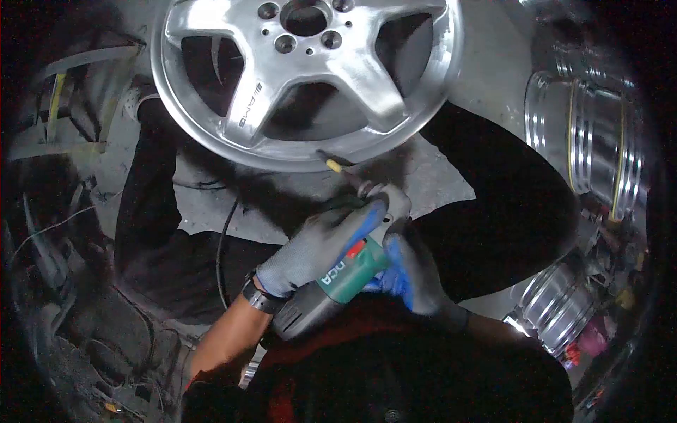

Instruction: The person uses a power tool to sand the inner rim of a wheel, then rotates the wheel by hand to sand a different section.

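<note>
A green and grey electric die grinder [347,271] marked DCA lies across my lap, its nose pointing up and away. My gloved left hand [314,240] wraps over its front body from the left. On the other side, my gloved right hand [417,271] closes round the body, partly hiding it. The thin shaft carries a yellow collar [334,166] and a small dark tip. That tip is at the lower lip of a silver five-spoke alloy wheel [310,77]; whether it touches cannot be told. One spoke bears AMG lettering.
My bent legs [493,190] flank the wheel on a grey concrete floor [451,180]. A black cord [224,247] runs beside my left leg. Shiny wheel barrels [589,137] stand at the right, another [553,307] below. Dark clutter fills the left side.
</note>
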The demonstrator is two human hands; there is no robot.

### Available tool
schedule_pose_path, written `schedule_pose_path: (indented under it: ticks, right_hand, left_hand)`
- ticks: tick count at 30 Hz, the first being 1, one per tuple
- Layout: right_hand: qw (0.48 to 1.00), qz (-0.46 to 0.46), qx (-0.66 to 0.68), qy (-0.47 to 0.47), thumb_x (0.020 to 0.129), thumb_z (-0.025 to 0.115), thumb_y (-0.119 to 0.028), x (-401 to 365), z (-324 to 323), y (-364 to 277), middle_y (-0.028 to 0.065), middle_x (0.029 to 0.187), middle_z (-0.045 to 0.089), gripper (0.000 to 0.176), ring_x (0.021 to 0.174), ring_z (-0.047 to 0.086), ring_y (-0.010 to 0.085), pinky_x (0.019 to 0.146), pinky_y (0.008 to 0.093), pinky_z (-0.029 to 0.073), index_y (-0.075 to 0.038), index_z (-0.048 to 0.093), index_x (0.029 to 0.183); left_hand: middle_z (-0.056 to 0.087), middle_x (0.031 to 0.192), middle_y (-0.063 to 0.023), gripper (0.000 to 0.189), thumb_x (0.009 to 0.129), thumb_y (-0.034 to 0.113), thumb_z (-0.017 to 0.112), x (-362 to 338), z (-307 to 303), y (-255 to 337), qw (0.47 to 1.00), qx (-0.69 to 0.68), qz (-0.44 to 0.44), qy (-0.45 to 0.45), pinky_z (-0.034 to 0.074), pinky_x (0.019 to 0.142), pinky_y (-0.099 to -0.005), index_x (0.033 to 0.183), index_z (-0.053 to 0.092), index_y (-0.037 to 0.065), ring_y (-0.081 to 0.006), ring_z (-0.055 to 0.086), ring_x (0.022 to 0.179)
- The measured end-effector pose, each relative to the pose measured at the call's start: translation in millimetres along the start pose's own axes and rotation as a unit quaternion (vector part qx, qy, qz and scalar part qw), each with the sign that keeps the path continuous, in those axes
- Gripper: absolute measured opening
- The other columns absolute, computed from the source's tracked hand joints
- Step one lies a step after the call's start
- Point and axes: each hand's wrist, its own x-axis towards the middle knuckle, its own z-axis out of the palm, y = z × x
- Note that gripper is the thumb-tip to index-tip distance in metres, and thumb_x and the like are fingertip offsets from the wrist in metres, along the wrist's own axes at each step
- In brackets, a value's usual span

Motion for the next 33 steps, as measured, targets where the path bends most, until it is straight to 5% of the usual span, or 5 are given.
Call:
schedule_pose_path:
  ticks: [15, 22, 24, 32, 33]
  right_hand:
    - [0.985, -0.123, -0.028, 0.12, 0.1, 0.06, -0.024, -26, 5, -15, 0.0036, 0.12, 0.052, 0.05, 0.108, 0.054, 0.0147, 0.097, 0.035, 0.046, -0.01, 0.04, 0.144]
    - [0.997, -0.031, -0.073, 0.019, 0.102, 0.059, -0.024, -1, 5, -2, 0.0056, 0.115, 0.053, 0.032, 0.104, 0.054, 0.0151, 0.093, 0.0351, 0.049, -0.011, 0.048, 0.129]
    - [0.998, 0.015, 0.064, -0.005, 0.101, 0.058, -0.024, -6, 26, -13, 0.0056, 0.112, 0.053, 0.027, 0.104, 0.055, 0.0154, 0.093, 0.0349, 0.049, -0.009, 0.049, 0.122]
    - [0.996, -0.044, 0.007, 0.073, 0.101, 0.06, -0.024, -14, 1, -12, 0.0091, 0.125, 0.054, 0.043, 0.116, 0.058, 0.0226, 0.094, 0.0471, 0.056, -0.01, 0.043, 0.137]
    - [0.993, -0.06, 0.001, 0.104, 0.1, 0.062, -0.024, -18, 3, -19, 0.01, 0.128, 0.053, 0.048, 0.119, 0.057, 0.0238, 0.094, 0.0492, 0.057, -0.011, 0.041, 0.142]
  left_hand:
    - [0.053, 0.143, -0.0209, 0.046, 0.105, 0.02, 0.046, 25, 10, -1, 0.992, 0.109, 0.038, -0.058, 0.041, 0.112, -0.0386, 0.149, 0.045, 0.009, -0.0314, 0.051, 0.135]
    - [0.046, 0.154, -0.0176, 0.05, 0.104, 0.016, 0.045, -5, 0, -16, 0.999, -0.016, 0.041, 0.008, 0.035, 0.117, -0.0382, 0.154, 0.041, 0.014, -0.0314, 0.046, 0.141]
    - [0.047, 0.153, -0.0174, 0.05, 0.103, 0.014, 0.046, -12, 0, -11, 0.998, 0.017, 0.048, 0.028, 0.035, 0.117, -0.0382, 0.153, 0.041, 0.014, -0.0307, 0.046, 0.14]
    - [0.052, 0.146, -0.0209, 0.054, 0.1, 0.01, 0.05, 23, 11, -19, 0.996, -0.078, -0.019, -0.042, 0.04, 0.113, -0.0388, 0.153, 0.041, 0.012, -0.0316, 0.052, 0.135]
    - [0.053, 0.144, -0.0223, 0.053, 0.1, 0.011, 0.051, 27, 11, -16, 0.997, 0.044, 0.033, -0.047, 0.042, 0.112, -0.0388, 0.152, 0.041, 0.01, -0.0326, 0.053, 0.133]
